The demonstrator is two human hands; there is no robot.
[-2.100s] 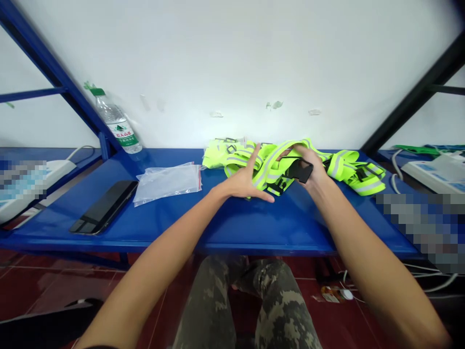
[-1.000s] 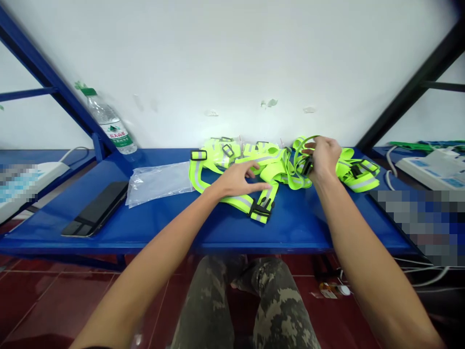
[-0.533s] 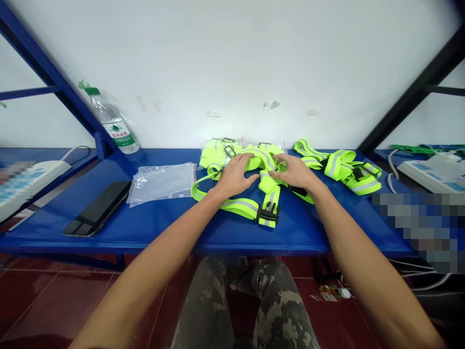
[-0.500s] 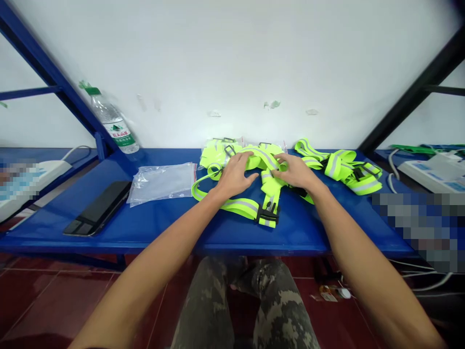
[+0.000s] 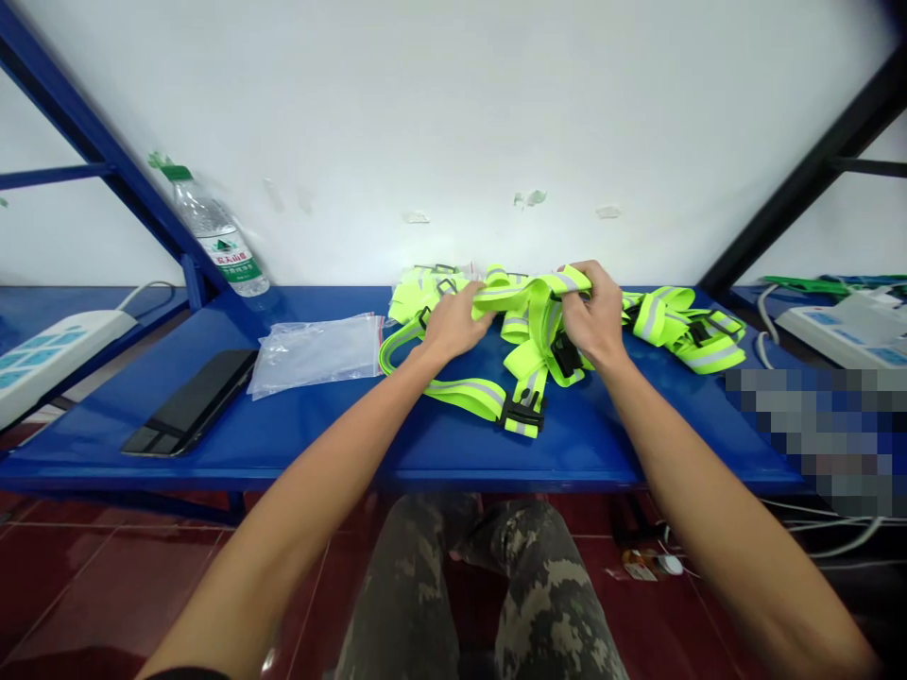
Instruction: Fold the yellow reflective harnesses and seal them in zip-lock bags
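Between my hands a fluorescent yellow reflective strap (image 5: 533, 291) with a silver-grey stripe is raised off the blue table. My left hand (image 5: 455, 324) is closed on its left part, thumb against fingers. Gripping the right part is my right hand (image 5: 593, 314), its fingers curled behind the band. The rest of the strap loops down onto the table, ending near me in a black side-release buckle (image 5: 522, 414). A second black buckle (image 5: 565, 355) hangs just below my right hand. Behind my left hand are more yellow straps in clear bags (image 5: 415, 293).
Further reflective straps (image 5: 691, 331) lie piled on the right. Clear zip bags (image 5: 318, 354) and a black phone (image 5: 191, 401) are on the left of the blue table (image 5: 298, 444). A water bottle (image 5: 223, 241) leans by the blue frame. Power strips (image 5: 60, 354) stand at both sides.
My right hand has moved right and slightly up, closing on the strap and lifting it. My left hand has closed on the band. The strap between them is now stretched straighter.
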